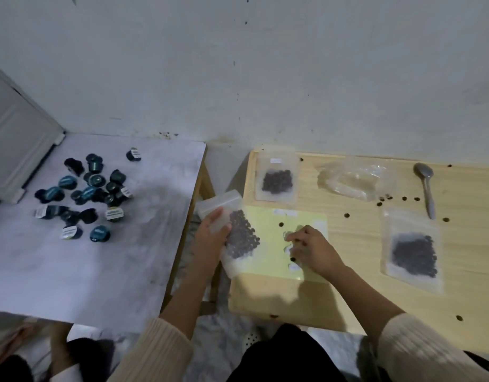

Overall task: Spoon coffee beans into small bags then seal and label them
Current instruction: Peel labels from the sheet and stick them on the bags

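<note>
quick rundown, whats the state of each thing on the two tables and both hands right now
left hand: gripping a bag of beans, lifted at the table edge
right hand: fingers picking at the yellow label sheet
back bag: filled, lying flat, labelled
right bag: filled, lying flat, no label visible
empty plastic bag: crumpled, lying flat
spoon: empty, lying unused
loose beans: scattered
coffee capsules: heaped, some tipped over

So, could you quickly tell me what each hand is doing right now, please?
Left hand: closed on a bag of coffee beans.
Right hand: fingertips pinching at the yellow label sheet; grip unclear.
</note>
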The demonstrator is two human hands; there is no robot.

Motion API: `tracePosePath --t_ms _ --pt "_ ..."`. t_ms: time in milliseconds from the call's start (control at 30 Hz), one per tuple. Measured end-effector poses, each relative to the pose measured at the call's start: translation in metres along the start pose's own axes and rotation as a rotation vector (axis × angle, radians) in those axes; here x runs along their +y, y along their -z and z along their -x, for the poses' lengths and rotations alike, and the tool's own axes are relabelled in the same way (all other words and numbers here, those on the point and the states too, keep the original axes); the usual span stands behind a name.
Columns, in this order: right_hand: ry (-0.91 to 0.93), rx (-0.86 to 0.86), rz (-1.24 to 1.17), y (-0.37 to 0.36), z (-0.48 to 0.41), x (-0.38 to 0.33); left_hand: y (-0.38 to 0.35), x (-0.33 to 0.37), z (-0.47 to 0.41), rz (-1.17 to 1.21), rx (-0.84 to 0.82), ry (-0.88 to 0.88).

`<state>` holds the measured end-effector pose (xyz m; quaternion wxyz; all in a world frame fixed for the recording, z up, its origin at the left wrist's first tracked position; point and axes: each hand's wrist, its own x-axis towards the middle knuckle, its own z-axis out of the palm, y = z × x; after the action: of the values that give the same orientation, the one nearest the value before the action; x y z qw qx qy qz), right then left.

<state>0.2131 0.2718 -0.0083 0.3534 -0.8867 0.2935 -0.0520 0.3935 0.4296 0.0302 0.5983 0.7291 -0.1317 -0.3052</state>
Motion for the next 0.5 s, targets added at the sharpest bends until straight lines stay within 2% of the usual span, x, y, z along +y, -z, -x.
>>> tracePosePath --t_ms 133,233,300,400,500 --pt "-0.044 0.009 -0.066 -0.003 0.000 -0.004 0.000 -0.004 0.004 -0.001 0.025 -0.041" --pt "-0.105 -0.012 0.010 -0.007 -0.001 -0.004 -0.004 -0.002 0.004 0.006 0.035 -0.085" --pt "-0.164 -0.035 -0.038 -0.006 0.000 -0.006 -0.008 0.004 0.004 -0.013 0.064 -0.091" --pt "-0.208 0.102 -0.277 0.006 -0.003 -0.020 -0.012 0.016 0.000 -0.033 0.076 -0.086" --pt "-0.174 0.241 -0.439 0.030 -0.015 -0.049 -0.018 0.026 -0.005 -0.047 -0.007 -0.124"
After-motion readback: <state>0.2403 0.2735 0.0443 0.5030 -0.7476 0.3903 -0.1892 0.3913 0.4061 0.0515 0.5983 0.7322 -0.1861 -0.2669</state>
